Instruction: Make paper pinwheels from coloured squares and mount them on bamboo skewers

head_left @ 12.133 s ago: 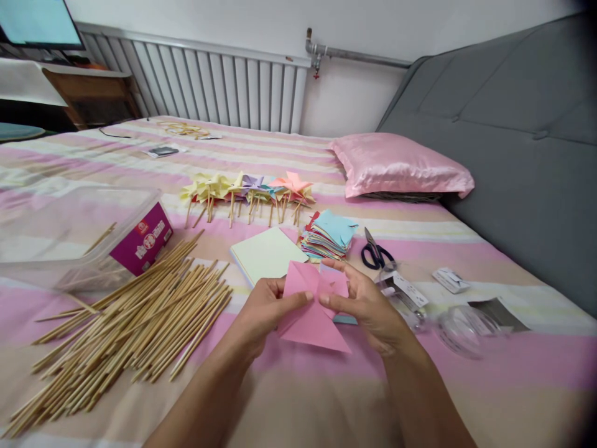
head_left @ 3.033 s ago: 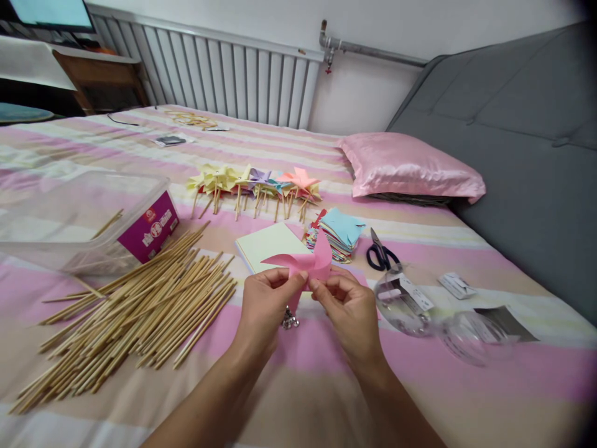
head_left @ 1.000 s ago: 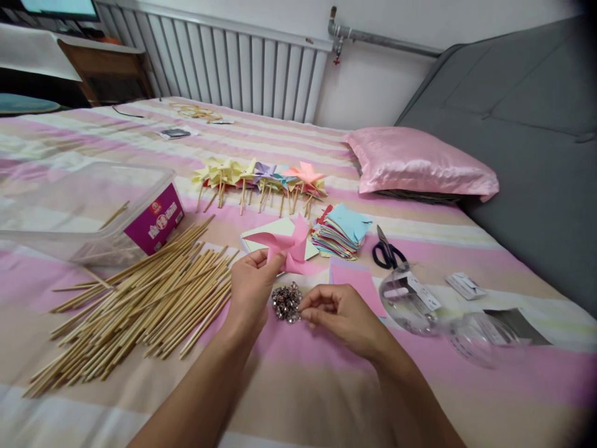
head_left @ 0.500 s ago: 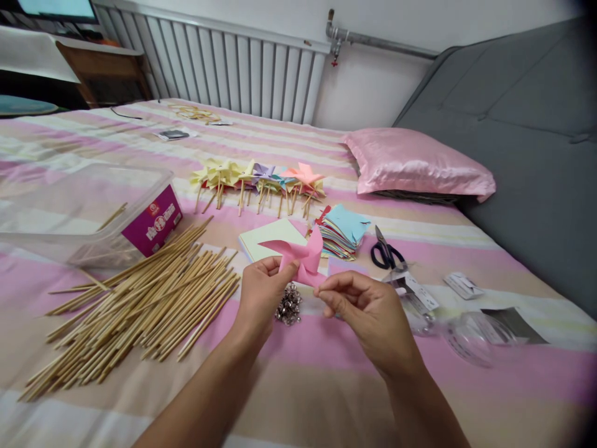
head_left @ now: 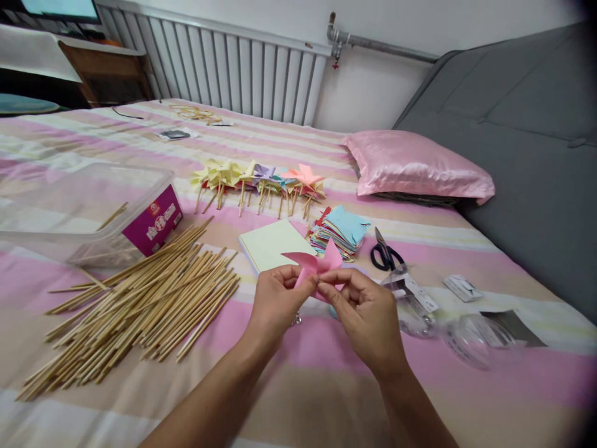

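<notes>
A pink paper pinwheel (head_left: 332, 256), its blades folded in, is held up over the bed between both hands. My left hand (head_left: 275, 305) pinches it from the left, thumb near its middle. My right hand (head_left: 364, 311) is closed at the centre of the same pinwheel, thumb and index finger pressed together; whether they hold anything small as well is hidden. Just beneath my left hand a bit of a shiny metal pile (head_left: 297, 319) peeks out. Behind the pinwheel lie a stack of pale square paper (head_left: 275, 242) and a stack of coloured cut paper (head_left: 347, 225).
Many thin wooden sticks (head_left: 149, 305) lie at left beside a clear plastic box (head_left: 153, 218). Finished pinwheels (head_left: 261, 177) rest in a row farther back. Scissors (head_left: 386, 252), clear plastic packaging (head_left: 476, 339) and a pink pillow (head_left: 420, 165) are on the right.
Both hands have shifted right with the pinwheel, and my right fingers have moved from its lower right corner to its centre. The metal pile is now mostly covered by my left hand.
</notes>
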The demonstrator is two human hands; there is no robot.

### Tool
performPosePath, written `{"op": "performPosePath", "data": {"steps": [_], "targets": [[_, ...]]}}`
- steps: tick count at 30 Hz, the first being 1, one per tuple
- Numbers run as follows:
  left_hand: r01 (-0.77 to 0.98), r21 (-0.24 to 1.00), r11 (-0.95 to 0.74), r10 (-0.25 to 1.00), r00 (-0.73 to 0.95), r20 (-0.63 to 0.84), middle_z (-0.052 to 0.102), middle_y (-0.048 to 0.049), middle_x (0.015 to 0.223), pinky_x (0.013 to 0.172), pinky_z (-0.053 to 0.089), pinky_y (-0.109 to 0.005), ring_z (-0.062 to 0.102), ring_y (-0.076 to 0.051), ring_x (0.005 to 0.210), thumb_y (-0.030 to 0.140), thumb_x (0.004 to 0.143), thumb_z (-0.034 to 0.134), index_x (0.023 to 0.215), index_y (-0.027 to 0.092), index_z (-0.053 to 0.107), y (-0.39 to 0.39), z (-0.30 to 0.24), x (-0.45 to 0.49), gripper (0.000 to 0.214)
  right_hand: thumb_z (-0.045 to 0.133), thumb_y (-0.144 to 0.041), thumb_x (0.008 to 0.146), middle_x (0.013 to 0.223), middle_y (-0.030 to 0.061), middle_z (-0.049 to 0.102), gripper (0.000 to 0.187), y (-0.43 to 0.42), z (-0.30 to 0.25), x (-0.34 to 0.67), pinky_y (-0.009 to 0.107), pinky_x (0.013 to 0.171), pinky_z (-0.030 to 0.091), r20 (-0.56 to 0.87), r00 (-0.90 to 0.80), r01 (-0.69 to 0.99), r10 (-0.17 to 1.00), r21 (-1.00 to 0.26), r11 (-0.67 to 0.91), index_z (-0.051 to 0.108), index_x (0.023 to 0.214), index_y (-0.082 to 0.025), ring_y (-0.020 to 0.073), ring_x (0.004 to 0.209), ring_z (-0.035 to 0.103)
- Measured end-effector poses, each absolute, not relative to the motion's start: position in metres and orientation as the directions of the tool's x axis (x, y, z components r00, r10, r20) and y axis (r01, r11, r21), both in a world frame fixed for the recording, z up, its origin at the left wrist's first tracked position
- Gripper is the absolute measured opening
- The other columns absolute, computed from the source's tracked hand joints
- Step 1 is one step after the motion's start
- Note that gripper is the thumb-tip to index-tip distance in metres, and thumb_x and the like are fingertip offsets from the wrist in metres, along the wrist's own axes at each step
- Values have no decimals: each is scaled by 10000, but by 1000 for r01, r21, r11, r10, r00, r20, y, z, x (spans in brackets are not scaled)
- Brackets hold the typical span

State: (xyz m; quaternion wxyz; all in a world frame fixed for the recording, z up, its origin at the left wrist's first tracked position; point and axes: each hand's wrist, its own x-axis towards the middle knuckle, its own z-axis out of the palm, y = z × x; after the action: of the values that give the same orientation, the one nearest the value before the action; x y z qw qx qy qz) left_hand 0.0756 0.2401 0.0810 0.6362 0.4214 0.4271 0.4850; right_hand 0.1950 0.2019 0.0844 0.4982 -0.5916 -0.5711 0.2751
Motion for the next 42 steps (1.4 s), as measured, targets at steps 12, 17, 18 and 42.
{"op": "performPosePath", "data": {"steps": [12,17,18,42], "targets": [[-283,944,168,968,227,-104,470,59,435,442,295,-178,410,-52,417,248,655,705,482,150,493,241,82,74,291,667,-220,764,752,1,560,50,203,84,197,217,479,397,457,240,495,857,-817,297,717,762,-219,89,562,479],[-280,943,178,964,241,-111,392,75,434,418,202,-189,302,-38,412,319,618,739,459,165,370,241,84,72,430,715,-227,713,761,3,492,40,206,85,200,252,589,461,422,266,479,867,-838,260,732,745,-245,135,708,497],[-282,943,177,963,247,-107,389,74,436,421,200,-191,301,-39,417,324,618,740,459,164,373,241,85,71,431,714,-236,715,784,8,498,35,206,85,201,259,603,470,398,268,464,877,-851,245,732,743,-245,140,728,500],[-317,939,132,948,318,-25,462,62,465,429,236,-173,342,-35,437,265,683,720,516,131,534,245,83,66,284,680,-324,750,1172,30,496,95,206,89,202,380,889,403,410,210,529,887,-811,250,695,699,-245,187,946,509]]}}
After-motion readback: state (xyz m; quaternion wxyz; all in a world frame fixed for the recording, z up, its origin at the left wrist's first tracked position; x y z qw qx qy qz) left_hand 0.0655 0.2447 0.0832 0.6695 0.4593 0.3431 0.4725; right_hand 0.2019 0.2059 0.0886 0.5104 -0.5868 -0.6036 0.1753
